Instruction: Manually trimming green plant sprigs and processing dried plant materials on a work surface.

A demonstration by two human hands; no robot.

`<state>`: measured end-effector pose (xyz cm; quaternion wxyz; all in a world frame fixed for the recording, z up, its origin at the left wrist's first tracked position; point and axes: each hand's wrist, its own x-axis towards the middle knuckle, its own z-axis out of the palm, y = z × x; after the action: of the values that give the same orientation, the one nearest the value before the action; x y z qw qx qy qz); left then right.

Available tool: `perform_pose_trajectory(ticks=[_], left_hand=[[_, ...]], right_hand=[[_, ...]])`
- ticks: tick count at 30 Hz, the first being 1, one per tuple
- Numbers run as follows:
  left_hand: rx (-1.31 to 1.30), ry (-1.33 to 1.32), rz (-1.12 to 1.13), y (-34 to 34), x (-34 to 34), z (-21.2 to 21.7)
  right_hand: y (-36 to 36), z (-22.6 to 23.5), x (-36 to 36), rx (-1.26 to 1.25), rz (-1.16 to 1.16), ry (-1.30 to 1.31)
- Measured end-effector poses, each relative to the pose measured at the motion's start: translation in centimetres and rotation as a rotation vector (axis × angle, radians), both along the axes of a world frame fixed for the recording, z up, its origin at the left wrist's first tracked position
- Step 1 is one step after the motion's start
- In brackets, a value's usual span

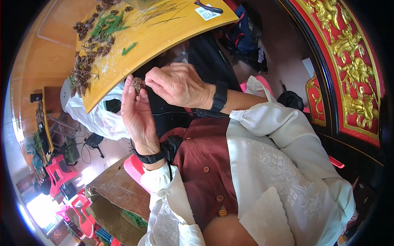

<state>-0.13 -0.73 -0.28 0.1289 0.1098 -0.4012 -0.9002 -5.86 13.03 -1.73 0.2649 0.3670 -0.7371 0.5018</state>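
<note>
A small brown pine cone (138, 84) sits between the fingertips and thumb of my left hand (138, 112), just off the front edge of the yellow table (154, 35). My right hand (178, 84) is closed in a pinch right beside the cone's right side. Whatever its fingertips hold, if anything, is too small to make out. On the table's left end lie several more pine cones (82, 67) and a bunch of green artificial sprigs (107, 27). One loose green sprig (129, 48) lies closer to my hands.
Thin brown wires or stems (164, 11) lie at the table's far side, near a dark-handled tool (208, 7) and a white label (206, 14). Below the table hangs a white plastic bag (96, 117). A cardboard box (119, 184) stands at lower left; a carved red-gold panel (349, 61) rises right.
</note>
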Motion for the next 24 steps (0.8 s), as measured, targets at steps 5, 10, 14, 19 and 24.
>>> perform_pose_trajectory(ticks=[5,10,14,19,24], left_hand=[[0.019,-0.012,-0.003,-0.2,0.0,-0.2],[0.104,-0.017,-0.053,-0.3,0.1,-0.1],[0.174,-0.053,-0.019,0.1,0.1,0.3],[0.19,0.035,-0.215,-1.5,-0.1,-1.1],[0.206,-0.02,-0.222,-1.8,-0.2,-1.5]], right_hand=[[0.0,0.0,0.0,0.014,-0.043,0.016],[0.1,0.0,0.1,0.083,-0.064,0.023],[0.1,0.0,0.2,0.074,-0.063,0.103],[0.1,-0.1,0.5,0.138,-0.037,0.17],[-0.1,-0.3,0.7,0.144,-0.049,0.183]])
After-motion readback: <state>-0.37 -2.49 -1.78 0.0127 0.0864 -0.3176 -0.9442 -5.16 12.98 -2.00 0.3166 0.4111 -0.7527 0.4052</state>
